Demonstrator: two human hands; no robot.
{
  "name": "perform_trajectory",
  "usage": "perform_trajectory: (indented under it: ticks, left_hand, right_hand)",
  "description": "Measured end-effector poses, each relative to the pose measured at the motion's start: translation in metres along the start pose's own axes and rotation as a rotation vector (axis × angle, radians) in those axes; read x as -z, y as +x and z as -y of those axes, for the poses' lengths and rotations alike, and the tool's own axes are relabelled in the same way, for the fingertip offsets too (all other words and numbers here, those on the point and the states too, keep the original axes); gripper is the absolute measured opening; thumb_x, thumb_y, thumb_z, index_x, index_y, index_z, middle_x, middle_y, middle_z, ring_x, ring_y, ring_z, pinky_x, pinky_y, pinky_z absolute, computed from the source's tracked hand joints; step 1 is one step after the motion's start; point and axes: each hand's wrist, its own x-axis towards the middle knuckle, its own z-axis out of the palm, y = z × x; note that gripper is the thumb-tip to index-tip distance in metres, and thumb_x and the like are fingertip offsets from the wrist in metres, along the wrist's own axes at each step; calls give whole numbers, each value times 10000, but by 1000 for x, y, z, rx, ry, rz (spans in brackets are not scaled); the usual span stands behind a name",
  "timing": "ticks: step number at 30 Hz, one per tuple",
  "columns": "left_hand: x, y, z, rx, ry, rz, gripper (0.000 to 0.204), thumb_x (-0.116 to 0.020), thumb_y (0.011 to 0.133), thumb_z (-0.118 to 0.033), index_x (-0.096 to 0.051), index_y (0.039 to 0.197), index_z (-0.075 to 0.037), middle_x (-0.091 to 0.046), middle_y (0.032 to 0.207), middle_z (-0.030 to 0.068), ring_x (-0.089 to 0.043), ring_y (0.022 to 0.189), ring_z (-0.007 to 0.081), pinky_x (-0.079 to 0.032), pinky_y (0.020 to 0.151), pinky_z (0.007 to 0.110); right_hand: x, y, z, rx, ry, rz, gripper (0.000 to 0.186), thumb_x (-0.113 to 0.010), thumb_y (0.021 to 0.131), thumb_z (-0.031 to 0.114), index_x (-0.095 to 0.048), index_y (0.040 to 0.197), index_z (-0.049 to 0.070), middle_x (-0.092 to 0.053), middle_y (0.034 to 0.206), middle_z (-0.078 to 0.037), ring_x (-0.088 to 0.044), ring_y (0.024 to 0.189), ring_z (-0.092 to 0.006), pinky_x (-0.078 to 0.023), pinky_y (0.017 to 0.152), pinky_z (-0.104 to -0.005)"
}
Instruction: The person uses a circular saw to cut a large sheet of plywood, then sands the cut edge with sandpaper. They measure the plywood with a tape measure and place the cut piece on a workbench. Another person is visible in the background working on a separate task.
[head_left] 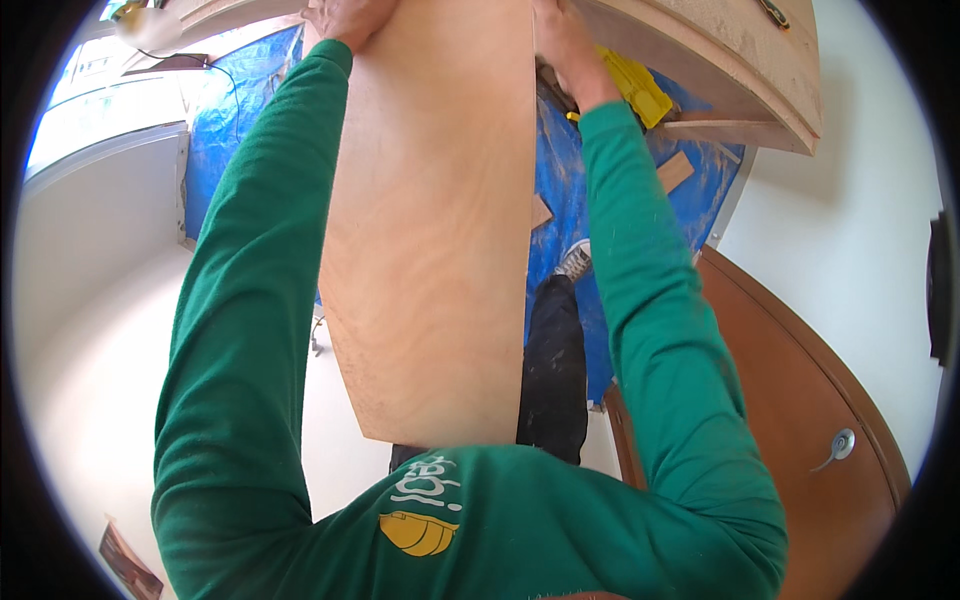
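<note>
Watching from afar, I have the plywood panel (440, 210) running lengthwise down mid-view, near end at the wearer's waist, far end cut off by the frame. Left hand (350, 18) is at its far left edge, right hand (570, 55) at its far right edge; both arms stretched, I judge to steady its width while the body backs the near end. Fingertips cropped or hidden: I cannot tell whether they grasp or merely press.

Right of the panel, blue tarp (560, 160) carries two offcuts (675, 172) and a shoe (574, 260), which could hamper footing. Wooden bench (690, 35) overhangs the tarp's far right corner; yellow plastic item (638, 88) under its near edge, close behind right wrist. Brown door (760, 370), lower right.
</note>
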Motion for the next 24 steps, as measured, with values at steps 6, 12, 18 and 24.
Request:
perform_trajectory:
  ticks: [6, 12, 18, 24]
  left_hand:
    - [-6, -2, 1, 41, -20, -18, 967, -457, 953, -815, -365, 1652, -153, -277, 1720, 211, -220, 1567, 492, -209, 1249, 654]
    - [-11, 2, 2, 34, 20, -33, 960, -457, 953, -816, -386, 1645, -154, -294, 1713, 215, -207, 1571, 501, -202, 1278, 584]
    - [-11, 2, 5, 17, -3, -38, 947, -460, 958, -808, -415, 1625, -138, -318, 1696, 217, -227, 1554, 502, -221, 1252, 634]
    - [-14, 6, 13, -128, 150, -43, 935, -463, 967, -795, -410, 1624, -132, -320, 1697, 193, -245, 1539, 494, -252, 1222, 671]
  right_hand:
    - [14, -191, 70, -357, 635, -81, 557, -490, 1115, 427, -555, 1351, -73, -652, 1243, -321, -661, 1105, -436, -507, 948, -490]
    - [9, -194, 60, -167, 265, -120, 451, -527, 1109, 325, -549, 1367, -43, -654, 1195, -291, -677, 1050, -389, -546, 868, -450]
    - [2, 7, 10, -270, 795, -20, 448, -472, 1060, 321, -581, 1275, -56, -696, 1065, -331, -675, 1044, -471, -528, 883, -523]
    - [22, -223, 89, -396, 643, -48, 569, -494, 1115, 405, -509, 1422, -75, -668, 1255, -294, -669, 1109, -425, -508, 977, -471]
